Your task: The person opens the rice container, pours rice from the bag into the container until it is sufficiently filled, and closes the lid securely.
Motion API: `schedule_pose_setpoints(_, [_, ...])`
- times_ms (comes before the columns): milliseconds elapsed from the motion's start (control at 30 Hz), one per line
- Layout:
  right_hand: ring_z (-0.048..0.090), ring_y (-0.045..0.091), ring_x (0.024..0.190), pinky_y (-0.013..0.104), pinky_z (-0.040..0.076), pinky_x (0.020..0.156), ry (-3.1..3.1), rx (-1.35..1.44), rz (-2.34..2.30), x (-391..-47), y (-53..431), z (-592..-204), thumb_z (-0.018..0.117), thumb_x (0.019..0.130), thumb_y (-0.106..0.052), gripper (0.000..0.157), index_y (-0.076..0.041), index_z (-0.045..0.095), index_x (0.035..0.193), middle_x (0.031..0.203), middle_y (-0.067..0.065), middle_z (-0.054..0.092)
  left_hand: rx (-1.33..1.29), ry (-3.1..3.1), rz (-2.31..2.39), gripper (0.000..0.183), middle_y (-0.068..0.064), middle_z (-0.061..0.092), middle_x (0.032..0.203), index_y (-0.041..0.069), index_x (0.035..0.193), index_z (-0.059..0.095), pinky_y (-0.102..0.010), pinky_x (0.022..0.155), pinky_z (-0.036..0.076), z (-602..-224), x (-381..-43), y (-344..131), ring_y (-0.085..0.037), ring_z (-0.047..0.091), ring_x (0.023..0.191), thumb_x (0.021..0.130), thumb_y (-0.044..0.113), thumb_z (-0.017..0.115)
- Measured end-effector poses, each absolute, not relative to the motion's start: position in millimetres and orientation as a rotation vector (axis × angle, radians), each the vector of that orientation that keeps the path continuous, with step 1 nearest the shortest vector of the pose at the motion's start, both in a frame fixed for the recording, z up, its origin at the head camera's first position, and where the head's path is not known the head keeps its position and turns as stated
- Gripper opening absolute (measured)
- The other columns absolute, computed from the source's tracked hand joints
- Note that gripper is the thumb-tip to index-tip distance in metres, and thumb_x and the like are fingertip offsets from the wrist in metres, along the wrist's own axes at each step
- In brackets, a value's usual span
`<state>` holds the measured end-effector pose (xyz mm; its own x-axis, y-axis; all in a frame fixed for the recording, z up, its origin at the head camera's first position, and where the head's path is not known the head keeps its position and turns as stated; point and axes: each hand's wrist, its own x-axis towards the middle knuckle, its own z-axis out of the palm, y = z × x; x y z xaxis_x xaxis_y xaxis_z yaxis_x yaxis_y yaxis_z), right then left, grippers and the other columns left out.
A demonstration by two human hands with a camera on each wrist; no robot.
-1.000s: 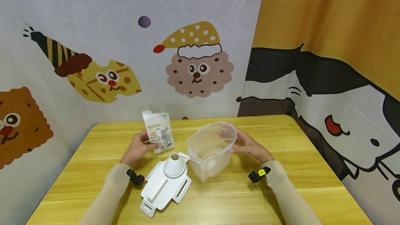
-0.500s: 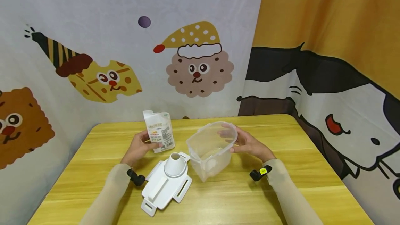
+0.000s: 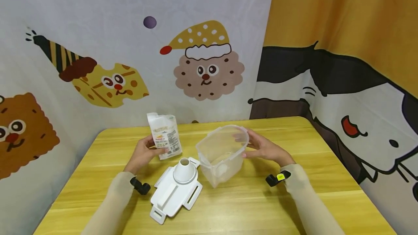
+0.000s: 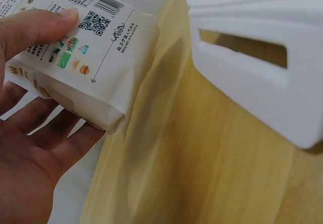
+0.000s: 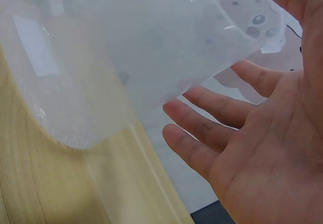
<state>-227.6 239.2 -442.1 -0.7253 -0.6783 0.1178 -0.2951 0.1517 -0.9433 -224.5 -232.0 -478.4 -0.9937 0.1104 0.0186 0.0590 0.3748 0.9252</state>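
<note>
While gripping a printed white bag (image 3: 165, 136) in the left hand (image 3: 142, 153), also cupping the right end of a clear tub (image 3: 218, 157) with the right hand (image 3: 266, 150). On the left, closed around the bag, with thumb on the printed face and fingers behind. On the right, spread wide, with thumb at the near side and fingers loosely bent along the far side; cannot tell how firmly. Taking the white lid (image 3: 177, 194) on the surface (image 3: 254, 206) as dial centre, find the bag between eleven and twelve, leaning slightly, and the tub at two, mouth up. Judge this a steadying or positioning step. For any next move, probably need a surer right grip and clearance past the funnel (image 3: 185, 171), at one o'clock on the lid.
</note>
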Motion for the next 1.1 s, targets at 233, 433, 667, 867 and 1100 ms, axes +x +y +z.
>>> schedule_pose_setpoints(233, [0.035,0.045,0.148,0.070,0.026,0.119,2.268,-0.973,-1.536,-222.2,244.2,-429.6,0.084,0.084,-0.008,0.110,-0.014,0.011,0.166,0.163,0.018,0.035,0.153,2.581,1.725,0.060,-0.015,0.069,0.130,0.014,0.137,0.062,-0.032,0.090,0.059,-470.9,-218.2,-236.0,-0.030,0.069,0.114,0.084,0.027,0.086])
schedule_pose_setpoints(433, [0.030,0.041,0.152,0.069,0.022,0.121,2.379,-0.969,-1.481,-210.8,246.3,-410.5,0.087,0.083,-0.013,0.108,-0.017,0.017,0.165,0.169,0.010,0.028,0.156,2.617,1.701,0.060,-0.015,0.069,0.130,0.013,0.138,0.061,-0.028,0.088,0.058,-462.3,-211.5,-239.1,-0.028,0.070,0.112,0.085,0.026,0.086])
schedule_pose_setpoints(667, [0.027,0.032,0.155,0.055,0.023,0.126,2.469,-1.011,-1.427,-198.6,243.3,-389.7,0.088,0.081,-0.013,0.107,-0.019,0.022,0.164,0.169,0.002,0.027,0.196,2.648,1.678,0.060,-0.016,0.068,0.130,0.012,0.138,0.060,-0.026,0.087,0.058,-449.2,-203.9,-244.0,-0.019,0.070,0.106,0.085,0.023,0.085])
schedule_pose_setpoints(867, [0.025,0.017,0.157,0.023,0.022,0.127,2.478,-1.132,-1.468,-188.6,232.8,-375.0,0.087,0.082,-0.009,0.102,-0.019,0.025,0.163,0.169,0.001,0.028,0.250,2.645,1.679,0.059,-0.018,0.068,0.127,0.011,0.138,0.060,-0.028,0.084,0.060,-438.3,-199.6,-250.8,-0.016,0.072,0.102,0.086,0.020,0.085])
schedule_pose_setpoints(1100, [0.029,0.018,0.155,0.031,0.028,0.126,2.417,-1.256,-1.545,-175.6,209.3,-357.8,0.084,0.083,-0.004,0.096,-0.014,0.029,0.161,0.167,-0.001,0.033,0.326,2.679,1.629,0.059,-0.018,0.069,0.127,0.010,0.138,0.061,-0.029,0.082,0.061,-418.4,-192.0,-252.6,-0.013,0.073,0.100,0.085,0.019,0.085])
